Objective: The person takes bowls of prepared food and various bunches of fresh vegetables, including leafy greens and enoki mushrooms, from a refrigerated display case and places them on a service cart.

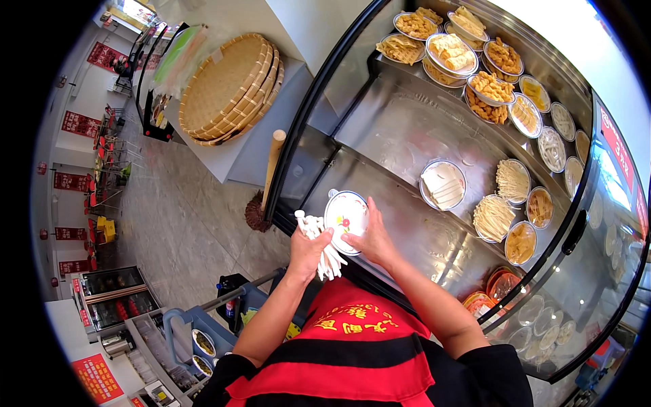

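My left hand [306, 252] grips a bunch of thin white mushrooms [331, 263], whose caps stick out past the thumb and whose stems hang below. In my right hand [375, 239] is a small white plate [351, 216] with a blue rim and a printed flower. The plate is tilted, and its face bears no food. Both hands are close together over the front edge of a steel display case [376, 198]. Further in, a plate of white tofu-like slices [443, 185] sits on the lower shelf.
Plates of enoki mushrooms [493, 217] and fried food [491, 89] fill the case's far side. A glass door [569, 285] stands at right. Stacked bamboo trays [229, 91], a wooden-handled brush [273, 163] and a blue-grey cart [188, 325] are to the left. Orange plates [501, 287] lie lower right.
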Demonstrator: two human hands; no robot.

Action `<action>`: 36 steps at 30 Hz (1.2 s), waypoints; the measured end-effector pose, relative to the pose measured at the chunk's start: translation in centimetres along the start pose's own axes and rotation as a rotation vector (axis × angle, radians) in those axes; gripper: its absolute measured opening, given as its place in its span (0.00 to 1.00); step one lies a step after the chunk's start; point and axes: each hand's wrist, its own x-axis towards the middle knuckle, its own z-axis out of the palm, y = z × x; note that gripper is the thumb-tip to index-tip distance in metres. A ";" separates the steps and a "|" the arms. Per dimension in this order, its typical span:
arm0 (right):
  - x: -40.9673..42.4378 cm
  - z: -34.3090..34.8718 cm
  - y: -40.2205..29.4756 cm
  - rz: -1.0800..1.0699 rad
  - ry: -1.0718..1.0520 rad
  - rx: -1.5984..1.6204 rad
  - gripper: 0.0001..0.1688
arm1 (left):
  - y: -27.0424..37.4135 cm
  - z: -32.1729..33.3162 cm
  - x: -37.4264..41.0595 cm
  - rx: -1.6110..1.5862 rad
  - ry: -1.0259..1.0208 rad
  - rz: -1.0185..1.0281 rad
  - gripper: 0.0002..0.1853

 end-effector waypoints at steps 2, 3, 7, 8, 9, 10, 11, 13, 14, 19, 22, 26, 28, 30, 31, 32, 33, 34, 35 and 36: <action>0.2 -0.3 1.4 -0.042 -0.009 -0.001 0.53 | 0.3 -0.5 -0.1 0.005 -0.034 -0.037 0.12; 0.3 -0.5 1.8 0.000 -0.037 -0.036 0.50 | 0.3 -0.7 -0.2 0.006 -0.050 -0.055 0.12; 2.0 -2.1 3.3 0.098 -0.002 -0.356 0.37 | 0.1 -1.5 -0.4 -0.015 -0.040 -0.113 0.10; 2.6 -2.7 4.0 0.104 0.046 -0.483 0.33 | 0.2 -1.6 -0.4 -0.037 -0.030 -0.100 0.10; 2.4 -3.1 4.8 0.077 0.098 -0.592 0.31 | 0.3 -1.9 -0.4 -0.058 -0.017 -0.088 0.10; 1.9 -3.5 5.6 0.050 0.150 -0.701 0.29 | 0.4 -2.1 -0.5 -0.080 -0.005 -0.075 0.09; 1.7 -4.1 6.2 0.019 0.202 -0.809 0.27 | 0.8 -2.2 -0.6 -0.069 -0.022 -0.052 0.09; 1.3 -5.9 6.1 0.138 -0.136 -0.070 0.26 | 1.3 -3.0 -0.7 -0.094 -0.057 -0.073 0.09; 0.9 -7.1 6.2 0.198 -0.292 0.302 0.26 | 1.4 -3.4 -0.8 -0.107 -0.084 -0.087 0.09; -3.8 -3.8 18.8 0.223 0.103 -0.409 0.25 | 0.9 -3.3 -0.3 -0.148 -0.026 -0.047 0.10; -9.2 -4.0 9.8 0.183 -0.157 -0.460 0.26 | 1.0 -3.3 -0.6 -0.183 -0.113 -0.117 0.12; -9.1 -6.7 12.7 0.414 0.267 -0.114 0.26 | 1.3 -2.0 -0.7 -0.149 -0.176 -0.072 0.20; -11.3 -5.7 13.6 0.388 -0.037 -0.154 0.26 | 0.7 -1.4 -0.4 -0.159 -0.234 -0.116 0.21; -12.2 -4.1 12.8 0.331 -0.344 -0.202 0.25 | 1.0 -0.7 0.0 -0.194 -0.282 -0.134 0.20; -12.5 -3.7 12.1 0.230 -0.205 -0.270 0.25 | 1.3 0.0 -0.2 -0.224 -0.301 -0.145 0.18; -11.7 -4.4 10.6 0.263 -0.135 0.006 0.24 | 1.5 0.3 -0.7 -0.257 -0.310 -0.154 0.16; -10.6 -5.7 9.0 0.311 -0.055 0.288 0.23 | 1.6 0.7 -0.7 -0.207 -0.393 -0.181 0.22; -9.9 -6.6 7.2 0.358 0.022 0.575 0.22 | 0.9 0.9 -0.4 -0.222 -0.399 -0.164 0.21; -9.6 -7.3 4.5 0.366 -0.010 0.665 0.20 | 0.4 1.2 -0.2 -0.211 -0.388 -0.167 0.21; -9.4 -8.1 1.5 0.368 -0.044 0.755 0.19 | 0.3 1.5 -0.1 -0.199 -0.377 -0.164 0.21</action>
